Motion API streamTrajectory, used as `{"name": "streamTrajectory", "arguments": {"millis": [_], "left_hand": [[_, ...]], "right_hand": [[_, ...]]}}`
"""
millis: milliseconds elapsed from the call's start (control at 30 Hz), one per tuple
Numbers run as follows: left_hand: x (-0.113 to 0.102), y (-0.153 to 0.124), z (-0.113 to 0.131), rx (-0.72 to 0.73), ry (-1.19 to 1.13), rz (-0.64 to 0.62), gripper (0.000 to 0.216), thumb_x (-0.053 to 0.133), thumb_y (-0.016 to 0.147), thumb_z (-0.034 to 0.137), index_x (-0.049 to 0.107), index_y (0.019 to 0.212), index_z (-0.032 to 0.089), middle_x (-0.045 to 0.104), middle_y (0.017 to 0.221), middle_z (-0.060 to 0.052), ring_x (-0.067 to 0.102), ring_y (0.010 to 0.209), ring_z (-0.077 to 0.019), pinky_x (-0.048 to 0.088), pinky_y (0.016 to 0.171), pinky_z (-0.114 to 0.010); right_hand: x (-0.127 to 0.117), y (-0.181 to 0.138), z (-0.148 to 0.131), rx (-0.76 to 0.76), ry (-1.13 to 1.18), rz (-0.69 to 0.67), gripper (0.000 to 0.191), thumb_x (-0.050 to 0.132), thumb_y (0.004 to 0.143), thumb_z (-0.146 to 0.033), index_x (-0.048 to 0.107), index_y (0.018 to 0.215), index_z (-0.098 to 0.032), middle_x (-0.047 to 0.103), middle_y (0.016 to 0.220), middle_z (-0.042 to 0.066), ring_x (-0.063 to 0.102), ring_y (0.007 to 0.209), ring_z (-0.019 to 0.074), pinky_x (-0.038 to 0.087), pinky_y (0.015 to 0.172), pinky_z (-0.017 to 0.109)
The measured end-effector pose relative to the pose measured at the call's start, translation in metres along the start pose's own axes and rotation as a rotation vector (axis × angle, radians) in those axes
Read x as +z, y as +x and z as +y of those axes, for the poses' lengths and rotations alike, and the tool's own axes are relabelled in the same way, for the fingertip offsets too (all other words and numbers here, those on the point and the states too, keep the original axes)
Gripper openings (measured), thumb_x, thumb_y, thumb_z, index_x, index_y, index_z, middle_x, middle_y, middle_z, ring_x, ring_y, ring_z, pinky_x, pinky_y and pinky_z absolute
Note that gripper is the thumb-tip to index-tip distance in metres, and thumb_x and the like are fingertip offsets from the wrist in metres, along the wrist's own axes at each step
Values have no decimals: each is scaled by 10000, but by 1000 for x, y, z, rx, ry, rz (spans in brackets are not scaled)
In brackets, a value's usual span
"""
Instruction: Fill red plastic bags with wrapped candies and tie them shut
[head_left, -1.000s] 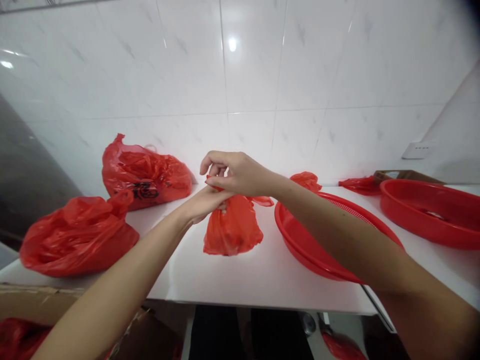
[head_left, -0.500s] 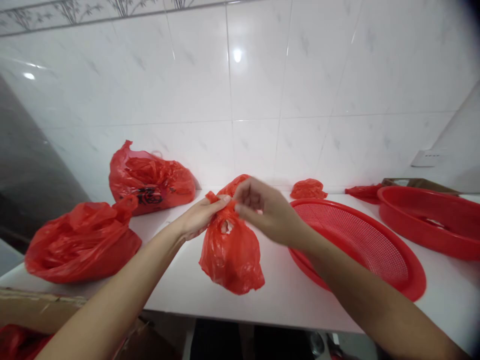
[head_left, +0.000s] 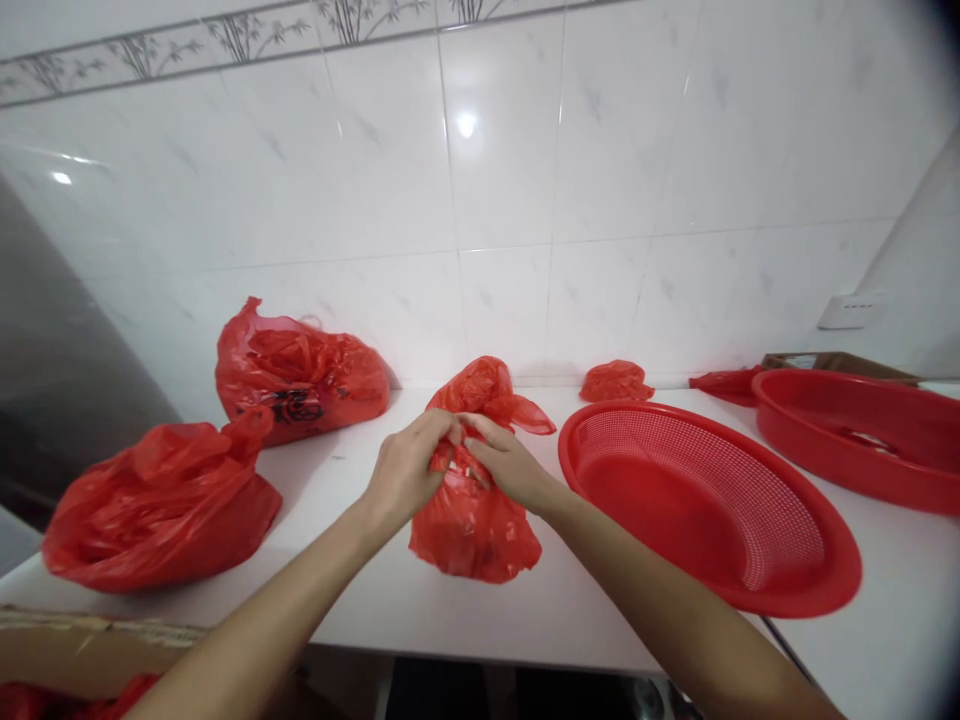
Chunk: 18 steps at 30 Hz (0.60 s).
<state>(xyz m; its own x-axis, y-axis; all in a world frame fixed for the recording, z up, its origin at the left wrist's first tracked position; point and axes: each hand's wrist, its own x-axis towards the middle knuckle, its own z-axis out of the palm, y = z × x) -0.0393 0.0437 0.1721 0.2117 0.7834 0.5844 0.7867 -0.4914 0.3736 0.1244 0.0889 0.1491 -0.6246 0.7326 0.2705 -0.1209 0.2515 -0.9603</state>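
A small filled red plastic bag [head_left: 474,535] is in front of me at the middle of the white table. My left hand [head_left: 414,460] is closed on the gathered top of this bag from the left. From the right, my right hand [head_left: 504,462] grips the same top, its fingertips close against those of the left. Something pale shows through a gap between the hands; I cannot make out what it is. Just behind the hands lies another red plastic bag [head_left: 484,382], partly hidden by them.
Two large red bags, one printed [head_left: 300,375] and one plain [head_left: 161,505], stand at left. A red colander [head_left: 840,570], a red basin [head_left: 825,450] and a small red bag [head_left: 616,381] are at right. A cardboard box [head_left: 97,645] sits at lower left, before the tiled wall [head_left: 360,200].
My right hand has moved down and left, onto the bag's top beside my left hand. The left hand has turned over the bag's neck and come slightly lower.
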Motion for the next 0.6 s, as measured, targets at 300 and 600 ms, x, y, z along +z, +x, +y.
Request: {"name": "streamTrajectory", "arguments": {"millis": [300, 600], "left_hand": [[-10, -15, -6, -28, -200, -347, 321, 406, 927, 314, 608, 1172, 269, 662, 1136, -56, 601, 1033, -219, 447, 934, -344], [-35, -133, -47, -512, -352, -521, 414, 322, 951, 440, 672, 828, 257, 703, 848, -29, 634, 810, -212, 495, 744, -321]], "right_hand": [[-19, -23, 6, -79, -199, 38, 337, 464, 917, -452, 470, 704, -191, 539, 722, -15, 521, 702, 129, 434, 692, 279], [-27, -3, 110, 131, -178, 547, 355, 378, 907, -527, 436, 734, -222, 590, 684, 2, 593, 691, 164, 484, 653, 292]]}}
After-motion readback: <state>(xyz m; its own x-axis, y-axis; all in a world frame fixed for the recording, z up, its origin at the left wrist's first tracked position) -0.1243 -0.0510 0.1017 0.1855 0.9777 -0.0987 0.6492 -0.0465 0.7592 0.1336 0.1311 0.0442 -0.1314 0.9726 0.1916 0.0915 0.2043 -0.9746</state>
